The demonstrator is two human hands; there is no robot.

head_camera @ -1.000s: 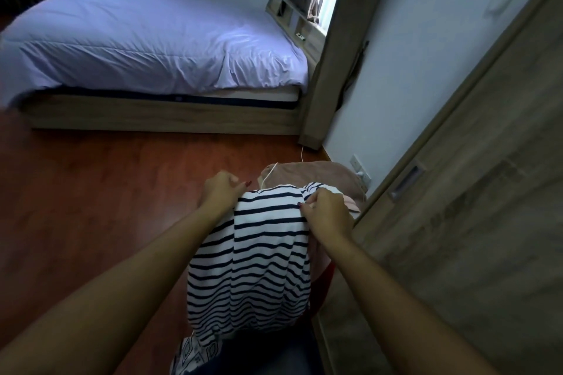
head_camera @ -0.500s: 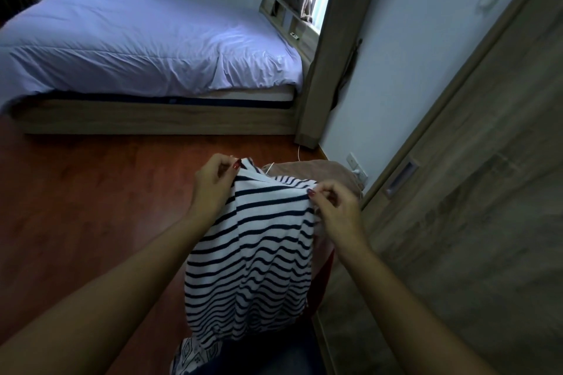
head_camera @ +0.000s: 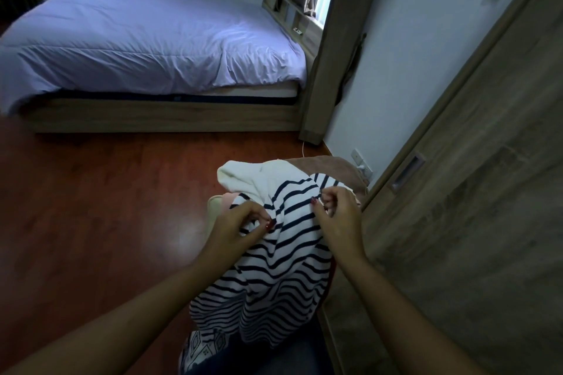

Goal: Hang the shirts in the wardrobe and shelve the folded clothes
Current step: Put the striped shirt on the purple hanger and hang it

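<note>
In the head view we see the left hand (head_camera: 240,227) and the right hand (head_camera: 339,211) each pinched closed on the top edge of the striped shirt (head_camera: 274,277), which hangs down between them. Just beyond the hands lie a cream garment (head_camera: 253,176) and a brown one (head_camera: 332,166); the wardrobe door (head_camera: 475,192) stands right of the right hand.

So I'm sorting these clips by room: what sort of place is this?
Most likely a bedroom: a bed with a pale duvet, a wooden wardrobe door at the right, and both hands pinching a striped shirt over a clothes pile.
</note>
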